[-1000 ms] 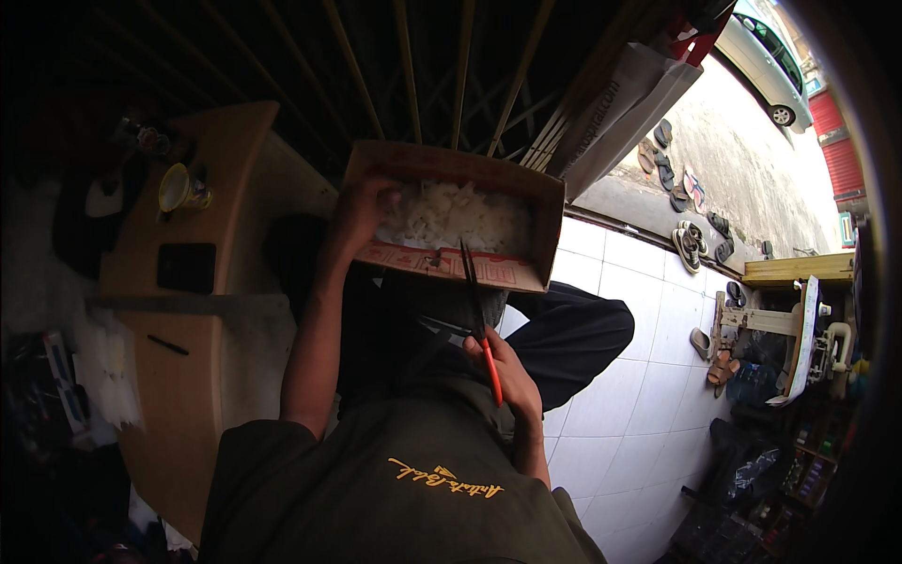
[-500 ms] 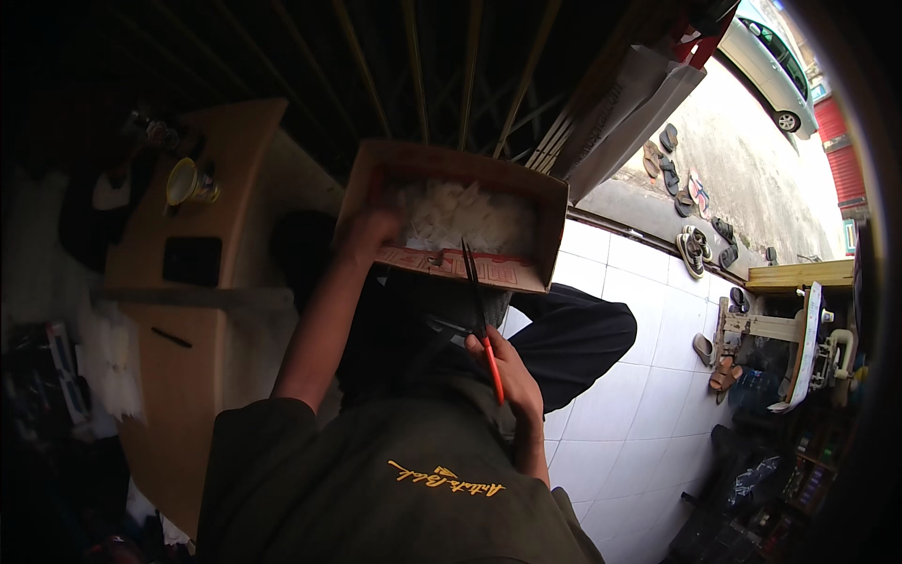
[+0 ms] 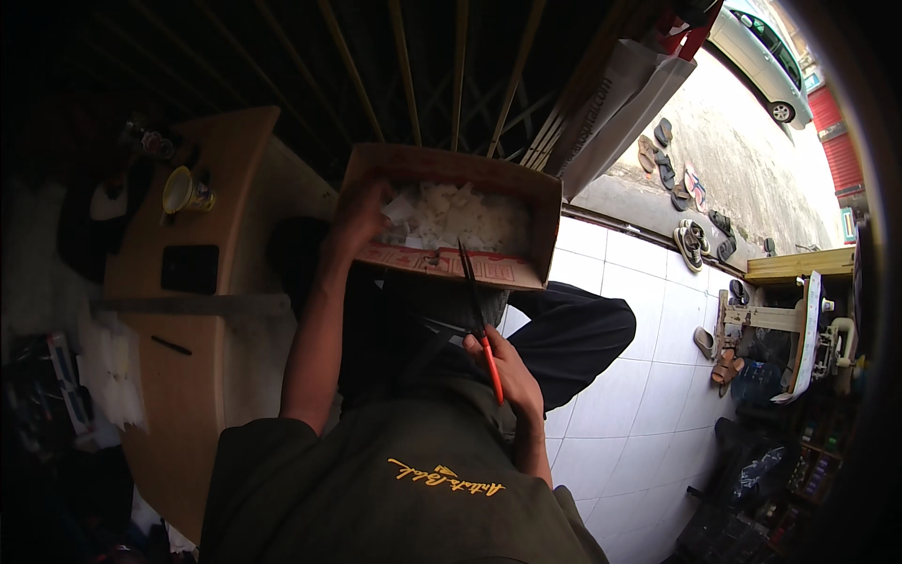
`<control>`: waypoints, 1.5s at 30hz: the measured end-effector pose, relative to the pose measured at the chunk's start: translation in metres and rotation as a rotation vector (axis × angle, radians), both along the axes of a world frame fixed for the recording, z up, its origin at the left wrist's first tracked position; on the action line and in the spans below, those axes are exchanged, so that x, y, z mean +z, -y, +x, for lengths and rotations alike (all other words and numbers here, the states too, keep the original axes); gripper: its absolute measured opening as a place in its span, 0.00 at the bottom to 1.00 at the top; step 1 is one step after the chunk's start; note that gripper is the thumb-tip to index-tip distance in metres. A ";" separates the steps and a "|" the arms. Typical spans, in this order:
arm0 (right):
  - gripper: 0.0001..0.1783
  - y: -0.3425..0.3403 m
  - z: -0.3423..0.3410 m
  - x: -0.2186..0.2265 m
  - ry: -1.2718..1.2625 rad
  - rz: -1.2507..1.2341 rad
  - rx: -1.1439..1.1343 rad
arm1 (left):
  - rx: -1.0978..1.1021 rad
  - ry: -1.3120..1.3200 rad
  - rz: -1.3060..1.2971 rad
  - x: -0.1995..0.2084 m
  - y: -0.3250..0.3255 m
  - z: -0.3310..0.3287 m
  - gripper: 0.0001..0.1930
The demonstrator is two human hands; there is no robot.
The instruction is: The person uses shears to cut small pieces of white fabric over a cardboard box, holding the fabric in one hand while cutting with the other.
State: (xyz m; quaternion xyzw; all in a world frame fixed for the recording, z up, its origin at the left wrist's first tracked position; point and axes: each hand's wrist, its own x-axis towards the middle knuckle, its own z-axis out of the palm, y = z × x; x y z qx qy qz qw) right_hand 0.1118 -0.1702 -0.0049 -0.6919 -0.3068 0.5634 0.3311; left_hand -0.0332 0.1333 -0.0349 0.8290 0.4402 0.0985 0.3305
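An open cardboard box with red print rests over my lap, holding a heap of small white scraps. My left hand is inside its left end, somewhat blurred and in shadow. Its fingers close on a pale flat scrap; the fingertips are only partly visible. Orange-handled scissors are gripped in my right hand, close to my body. Their long dark blades point up toward the near wall of the box, and whether they are parted is hard to tell.
A wooden table at left carries a yellow-rimmed cup, a dark flat device and a pen. Folding metal bars stand beyond the box, beside a paper bag. Sandals and shoes line the doorway at right.
My left hand has shifted slightly left and away from me inside the box, and a pale scrap now shows at its fingertips. The right hand and scissors stay nearly still.
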 end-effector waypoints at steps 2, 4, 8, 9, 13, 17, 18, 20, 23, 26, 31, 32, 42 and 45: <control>0.32 0.002 -0.001 -0.003 0.001 0.011 0.006 | 0.045 0.051 -0.074 0.009 0.001 -0.003 0.10; 0.29 0.004 -0.003 -0.009 -0.018 0.049 0.003 | 0.090 0.122 -0.179 0.017 0.000 -0.005 0.07; 0.27 0.006 -0.011 -0.012 -0.002 0.102 0.019 | 0.101 0.306 -0.307 0.026 0.006 -0.004 0.04; 0.26 0.005 -0.012 -0.011 0.024 0.102 0.034 | 0.104 0.295 -0.305 0.023 0.006 -0.004 0.04; 0.28 0.003 -0.010 -0.005 0.049 0.110 0.045 | 0.070 0.362 -0.426 0.017 0.003 -0.003 0.07; 0.33 0.002 -0.008 0.001 0.081 0.058 0.052 | -0.065 0.225 -0.104 0.006 0.000 -0.002 0.09; 0.35 0.002 -0.008 0.001 0.097 0.039 0.055 | -0.100 0.233 -0.014 0.010 0.003 0.001 0.10; 0.38 0.001 -0.009 0.004 0.129 0.010 0.039 | -0.070 0.355 -0.187 0.017 0.013 0.006 0.10; 0.41 0.002 -0.010 0.007 0.149 -0.007 0.021 | 0.046 0.574 -0.743 0.062 0.050 0.018 0.10; 0.41 0.000 -0.010 0.007 0.153 -0.003 0.014 | 0.017 0.600 -0.796 0.062 0.065 0.017 0.10; 0.40 -0.001 -0.009 0.008 0.134 0.001 -0.007 | 0.004 0.635 -0.811 0.054 0.073 0.015 0.09; 0.39 -0.001 -0.009 0.011 0.136 -0.002 -0.012 | -0.010 0.634 -0.791 0.054 0.074 0.015 0.09; 0.32 -0.009 -0.011 0.013 0.110 0.050 -0.106 | -0.087 0.558 -0.749 0.053 0.085 0.017 0.08; 0.32 -0.009 -0.011 0.015 0.118 0.056 -0.119 | -0.072 0.555 -0.768 0.053 0.084 0.018 0.08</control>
